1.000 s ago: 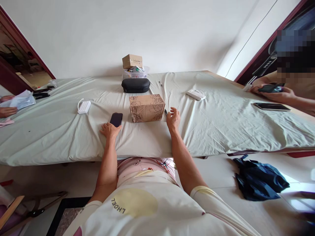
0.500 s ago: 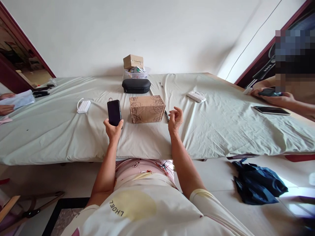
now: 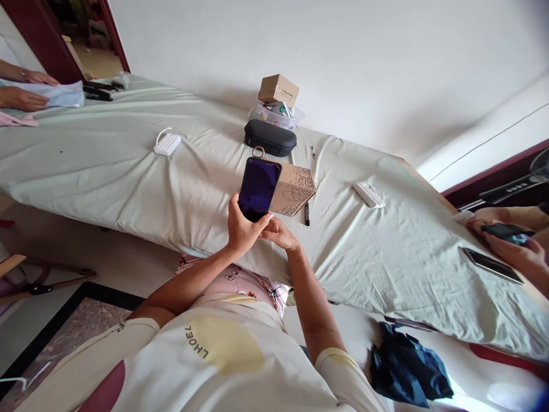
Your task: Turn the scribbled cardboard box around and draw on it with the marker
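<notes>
Black glass, with a dim violet sheen across it, faced upward on the phone (image 3: 259,189), a slim slab with rounded corners and a pinkish ring (image 3: 258,151) standing out past its top edge. It looked stiff and light enough for one hand; the smooth face was likely slippery, and a drop could probably crack it. The long edges near the lower end seemed the surest place to hold, leaving the glass uncovered.

There the left hand (image 3: 243,232) had closed on it, thumb at the lower right corner, fingers along the left edge. The right hand (image 3: 278,233) lay just beside that corner, its fingers curled and partly hidden, so one could not tell whether they gripped anything.

The phone was tilted up over the pale cloth (image 3: 201,200), covering part of the patterned cardboard box (image 3: 295,189). Beside the box lay a dark pen (image 3: 307,214); beyond it sat a black case (image 3: 270,138).
</notes>
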A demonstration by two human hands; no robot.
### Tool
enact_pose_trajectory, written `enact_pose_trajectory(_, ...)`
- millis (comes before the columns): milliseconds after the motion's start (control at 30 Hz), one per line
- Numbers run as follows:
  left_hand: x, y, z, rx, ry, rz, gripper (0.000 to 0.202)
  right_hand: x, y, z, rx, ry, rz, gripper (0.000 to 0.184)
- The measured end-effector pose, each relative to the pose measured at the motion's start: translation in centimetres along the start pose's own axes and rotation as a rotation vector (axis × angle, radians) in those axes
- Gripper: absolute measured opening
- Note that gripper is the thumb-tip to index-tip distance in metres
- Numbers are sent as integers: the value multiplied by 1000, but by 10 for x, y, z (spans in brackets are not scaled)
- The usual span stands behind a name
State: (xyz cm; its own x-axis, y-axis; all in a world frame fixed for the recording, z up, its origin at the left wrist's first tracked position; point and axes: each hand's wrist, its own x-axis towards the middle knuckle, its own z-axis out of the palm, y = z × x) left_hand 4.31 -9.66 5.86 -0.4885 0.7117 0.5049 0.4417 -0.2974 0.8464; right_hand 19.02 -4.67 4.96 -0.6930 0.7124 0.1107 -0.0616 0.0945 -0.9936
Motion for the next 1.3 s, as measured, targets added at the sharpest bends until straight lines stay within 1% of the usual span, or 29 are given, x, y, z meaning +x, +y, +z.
enact_pose_trajectory(100, -1, -1, 4, -19, -13, -45, 90, 2, 2, 7, -37, 94, -50, 49)
enact_pose_trajectory(233, -3, 0, 8, -1, -19, -51, 90, 0, 1, 7, -54, 153, -63, 60)
enact_pose_trajectory(333, -4, 1, 10, 7, -11, -36, 90, -1, 3, 5, -44, 163, -84, 57)
enact_pose_trajectory(433, -4, 0, 11, 1, 17, -29, 89, 1, 6, 5, -21, 166, -107, 51)
enact_pose_trajectory(500, -3, -2, 12, -6, 38, -25, 89, 3, 8, 5, -6, 173, -115, 50)
enact_pose_trajectory(600, -4, -5, 13, -20, 55, -33, 90, 6, 10, 6, 10, 161, -129, 46)
enact_pose_trajectory(733, 2, -13, 11, -33, 52, -43, 87, 6, 7, 4, 31, 57, -130, 39)
enact_pose_trajectory(800, 12, -21, 5, -7, 64, -41, 86, 4, 5, 1, 25, 26, -116, 45)
enact_pose_trajectory(833, 20, -26, 1, 23, 73, -44, 86, 3, 4, -1, 18, 40, -114, 50)
enact_pose_trajectory(900, 40, -39, -10, 124, 89, -73, 86, 2, 3, -5, -4, 144, -149, 53)
enact_pose_trajectory(933, 51, -47, -17, 193, 87, -95, 85, 2, 3, -8, -16, 234, -189, 51)
enact_pose_trajectory(967, 62, -54, -24, 271, 74, -123, 85, 2, 3, -11, -29, 349, -242, 46)
enact_pose_trajectory(1033, 81, -70, -38, 435, 42, -175, 83, 3, 5, -18, -69, 626, -363, 38)
enact_pose_trajectory(1100, 94, -85, -50, 592, -8, -192, 74, 3, 6, -26, -139, 913, -468, 36)
enact_pose_trajectory(1167, 100, -97, -58, 727, -68, -183, 65, 1, 8, -35, -242, 1153, -531, 36)
enact_pose_trajectory(1200, 101, -102, -60, 777, -85, -180, 62, -1, 8, -40, -302, 1250, -546, 35)
enact_pose_trajectory(1233, 101, -106, -62, 813, -95, -178, 61, -2, 9, -44, -366, 1328, -551, 35)
enact_pose_trajectory(1300, 98, -112, -63, 859, -100, -181, 62, -6, 11, -54, -503, 1421, -535, 35)
